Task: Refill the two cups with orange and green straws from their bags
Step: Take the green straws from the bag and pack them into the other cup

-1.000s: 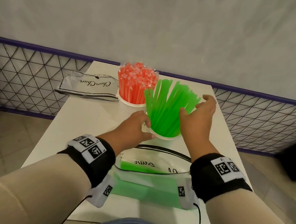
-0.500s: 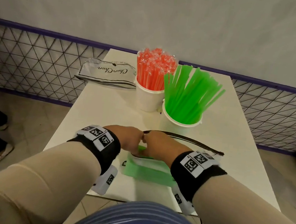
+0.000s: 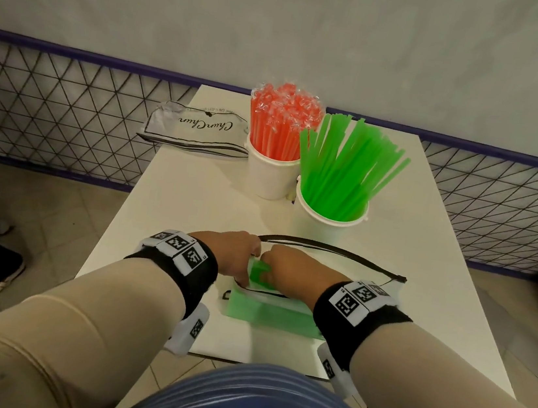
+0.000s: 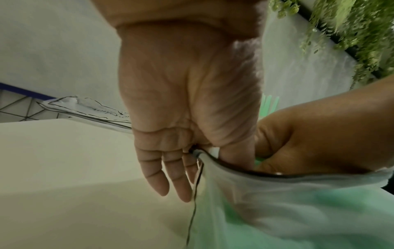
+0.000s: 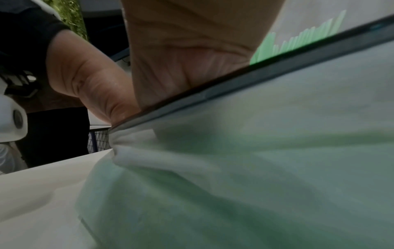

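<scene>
The white rectangular surface carried everything. Largest on it was the translucent black-trimmed plastic bag of green straws, lying at the near edge under your wrists; a second, flattened clear bag with script lettering lay at the far left. It was judged soft, light and slippery film that would crumple instead of holding its mouth open, so the black rim was the sound place to take it.

Your left hand pinched that rim between thumb and fingers, the lower fingers hanging straight outside. Your right hand reached into the mouth, fingers curled among the green straws; whether that grip had actually closed on any could not be told.

The white paper cup of green straws stood just beyond the bag, its contents fanned right; the white cup of wrapped orange straws stood beside it. Straws were judged light, smooth and easily kinked: gather them as a bundle near mid-length.
</scene>
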`<state>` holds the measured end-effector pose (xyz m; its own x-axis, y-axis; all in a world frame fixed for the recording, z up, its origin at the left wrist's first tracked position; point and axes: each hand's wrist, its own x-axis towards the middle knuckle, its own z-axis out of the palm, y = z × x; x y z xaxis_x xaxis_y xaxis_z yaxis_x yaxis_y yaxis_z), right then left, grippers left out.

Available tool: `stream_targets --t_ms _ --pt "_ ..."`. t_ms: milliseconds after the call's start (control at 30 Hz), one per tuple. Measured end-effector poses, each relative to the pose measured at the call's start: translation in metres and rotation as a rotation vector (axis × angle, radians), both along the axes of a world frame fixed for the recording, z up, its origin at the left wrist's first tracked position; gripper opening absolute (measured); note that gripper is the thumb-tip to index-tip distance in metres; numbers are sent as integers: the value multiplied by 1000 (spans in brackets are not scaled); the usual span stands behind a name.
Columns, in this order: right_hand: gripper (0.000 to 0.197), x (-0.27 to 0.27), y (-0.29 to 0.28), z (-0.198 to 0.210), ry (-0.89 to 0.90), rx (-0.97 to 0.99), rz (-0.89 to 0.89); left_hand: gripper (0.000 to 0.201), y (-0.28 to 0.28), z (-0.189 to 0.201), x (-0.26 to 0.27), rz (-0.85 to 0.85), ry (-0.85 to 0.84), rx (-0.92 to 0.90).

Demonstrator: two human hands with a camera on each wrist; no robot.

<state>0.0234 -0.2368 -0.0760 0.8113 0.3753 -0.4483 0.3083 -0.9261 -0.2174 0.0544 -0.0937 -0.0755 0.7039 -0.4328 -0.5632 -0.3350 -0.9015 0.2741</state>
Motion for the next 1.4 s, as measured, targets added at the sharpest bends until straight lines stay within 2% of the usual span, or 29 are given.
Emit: stream_targets --t_ms 167,333,467,600,700,767,833,900,967,1067,1167,1233,1267,1333,1400 --pt "31 -3 -4 4 -33 23 0 61 -4 1 0 -20 -14 9" --pt "18 -2 -16 0 -59 48 -51 50 -3 3 3 -14 -19 -15" --pt "15 5 -24 6 -58 51 -40 56 1 -2 4 6 -18 -29" --pt "8 9 -31 31 8 172 -97 53 1 0 6 5 6 -53" --pt "3 11 -40 69 54 390 -210 46 -4 12 13 51 27 -140" --pt "3 11 -49 102 26 576 -313 45 -9 23 19 156 18 -286" --pt "6 13 -58 138 -83 750 -398 48 -19 33 24 249 -63 -454" --pt "6 19 -68 169 -224 957 -466 58 -33 41 30 285 -165 -568" --pt "8 28 -75 189 -370 1150 -524 70 -47 45 35 285 -193 -596" --pt "8 47 -83 193 -574 1365 -684 69 -63 41 41 272 -212 -517" --pt "6 63 -84 167 -729 1297 -837 52 -70 36 41 266 -257 -458" --pt "8 71 -81 141 -687 1180 -901 45 -72 33 42 285 -285 -474" --pt "21 76 -81 126 -627 1083 -928 43 -72 32 41 293 -296 -482" --pt "47 82 -82 100 -474 730 -919 43 -72 31 41 304 -312 -492" --pt "59 87 -86 82 -417 373 -855 44 -71 30 41 313 -313 -495"
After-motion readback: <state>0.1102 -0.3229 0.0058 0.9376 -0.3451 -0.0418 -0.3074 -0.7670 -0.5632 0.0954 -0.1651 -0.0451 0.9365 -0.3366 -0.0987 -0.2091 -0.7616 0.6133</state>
